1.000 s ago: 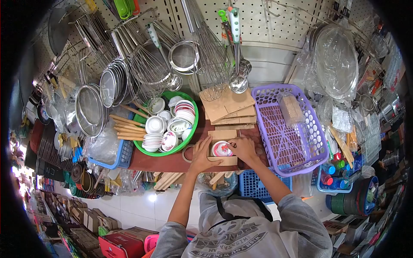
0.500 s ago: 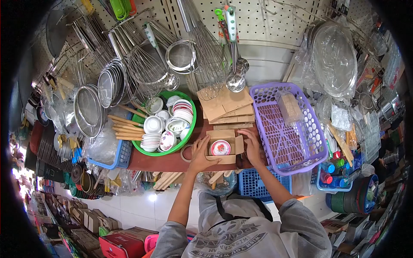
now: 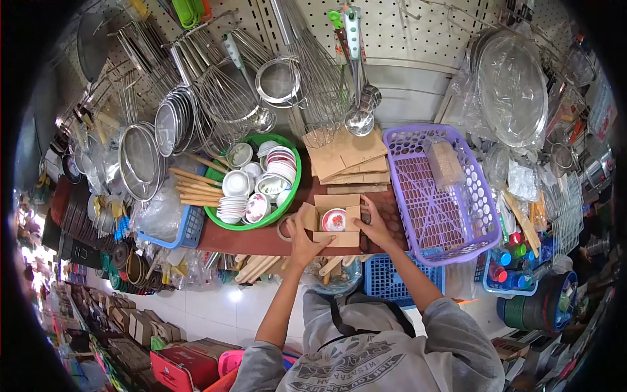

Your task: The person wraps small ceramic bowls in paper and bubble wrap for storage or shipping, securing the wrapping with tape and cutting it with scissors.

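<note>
An open cardboard box stands on the red-brown shelf, its flaps spread outward. Inside it lies a small white bowl with a red floral pattern. My left hand grips the box's left side, thumb along the front flap. On the opposite side, my right hand holds the right flap between thumb and fingers. A green basket of stacked bowls and cups is left of the box. Flattened cardboard boxes are piled behind it.
To the right sits a purple basket holding a wrapped block. Whisks, strainers and ladles hang above the shelf. A tape roll lies beside my left hand. Wooden handles stick out left of the green basket.
My right hand has moved in from beside the box and taken hold of its right flap. More flaps now stand spread out, and the view has shifted slightly.
</note>
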